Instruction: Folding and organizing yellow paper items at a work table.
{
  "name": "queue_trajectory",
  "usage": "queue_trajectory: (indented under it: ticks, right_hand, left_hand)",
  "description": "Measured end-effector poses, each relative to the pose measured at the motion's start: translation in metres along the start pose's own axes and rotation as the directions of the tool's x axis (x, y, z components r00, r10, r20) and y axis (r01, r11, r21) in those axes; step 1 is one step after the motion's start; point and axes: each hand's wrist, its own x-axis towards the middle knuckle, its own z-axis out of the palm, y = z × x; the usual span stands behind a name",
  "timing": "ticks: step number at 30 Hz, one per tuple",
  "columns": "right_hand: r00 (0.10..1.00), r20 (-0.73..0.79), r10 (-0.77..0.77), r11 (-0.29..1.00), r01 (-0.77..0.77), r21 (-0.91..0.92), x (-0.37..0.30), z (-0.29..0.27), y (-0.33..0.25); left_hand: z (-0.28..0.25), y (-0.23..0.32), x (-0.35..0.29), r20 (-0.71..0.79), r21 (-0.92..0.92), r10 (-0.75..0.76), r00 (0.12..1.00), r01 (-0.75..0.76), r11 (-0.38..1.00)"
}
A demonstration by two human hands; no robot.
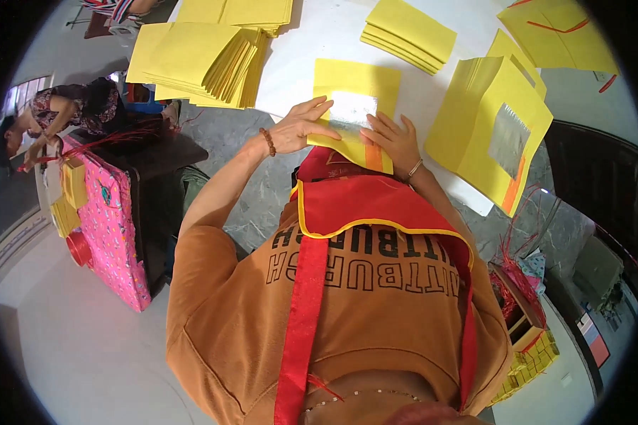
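Note:
A yellow paper sheet (358,73) with a silver foil patch and an orange stripe lies in front of me at the table's near edge. Its near end bends downward over my red apron. My left hand (298,129) rests on the sheet's left side, fingers apart, a beaded bracelet on the wrist. On the right side my right hand (397,144) lies with fingers stretched out near the foil and the stripe. Neither hand grips anything that I can see. To the right stands a bundle of similar yellow sheets (468,117), its top one showing foil and an orange stripe.
The white table (290,60) holds a thick yellow stack (184,57) at the left and a smaller stack (409,35) at the back. More yellow paper (556,32) with red string lies far right. At left, another person (78,106) works beside a pink-covered table (110,219).

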Motion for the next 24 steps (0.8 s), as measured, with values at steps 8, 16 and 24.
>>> queue_trajectory:
  ticks: [8, 16, 24]
  right_hand:
    - [0.868, 0.117, 0.483, 0.794, -0.49, 0.359, 0.01, 0.007, 0.011]
    - [0.622, -0.032, 0.782, 0.51, -0.611, 0.606, 0.043, 0.011, 0.0]
    - [0.724, -0.161, 0.671, 0.683, -0.52, 0.513, 0.046, 0.009, 0.003]
  left_hand:
    - [-0.012, 0.001, 0.023, -0.254, -0.15, -0.101, 0.962, 0.064, 0.987]
    - [0.001, 0.002, 0.051, -0.398, -0.232, -0.521, 0.755, 0.466, 0.854]
    - [-0.001, -0.008, 0.058, -0.383, -0.31, -0.602, 0.701, 0.517, 0.798]
